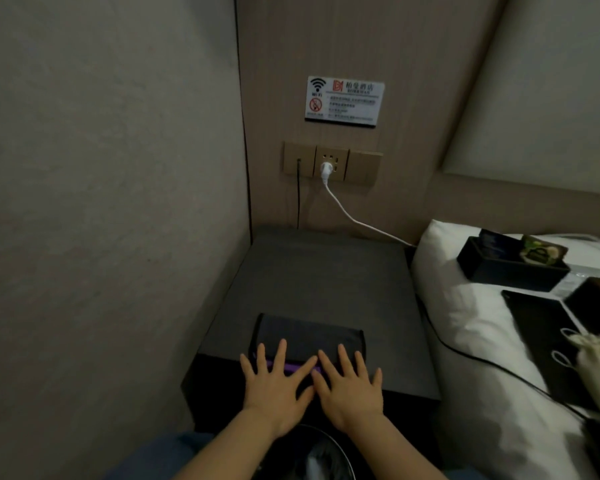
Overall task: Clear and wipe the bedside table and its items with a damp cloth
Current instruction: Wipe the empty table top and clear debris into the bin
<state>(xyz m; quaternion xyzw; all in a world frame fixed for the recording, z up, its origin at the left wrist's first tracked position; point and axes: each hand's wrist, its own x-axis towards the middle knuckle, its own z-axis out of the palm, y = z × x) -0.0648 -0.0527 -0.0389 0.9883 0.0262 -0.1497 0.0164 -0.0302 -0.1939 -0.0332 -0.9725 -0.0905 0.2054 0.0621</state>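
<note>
A dark grey folded cloth (309, 337) with a purple edge lies near the front of the dark bedside table (312, 271). My left hand (274, 386) and my right hand (350, 386) lie flat side by side on its near edge, fingers spread and straight, pressing it onto the tabletop. On the white bed to the right sit the table's items: a black tray (510, 268) holding packets, a black flat folder (548, 341) and a small cream drawstring pouch (596, 368).
A white plug and cable (347, 209) run from the wall socket panel (333, 162) toward the bed. A black cable (482, 362) trails over the bed edge. A grey wall closes the left side. A round dark bin (312, 452) stands below the table front.
</note>
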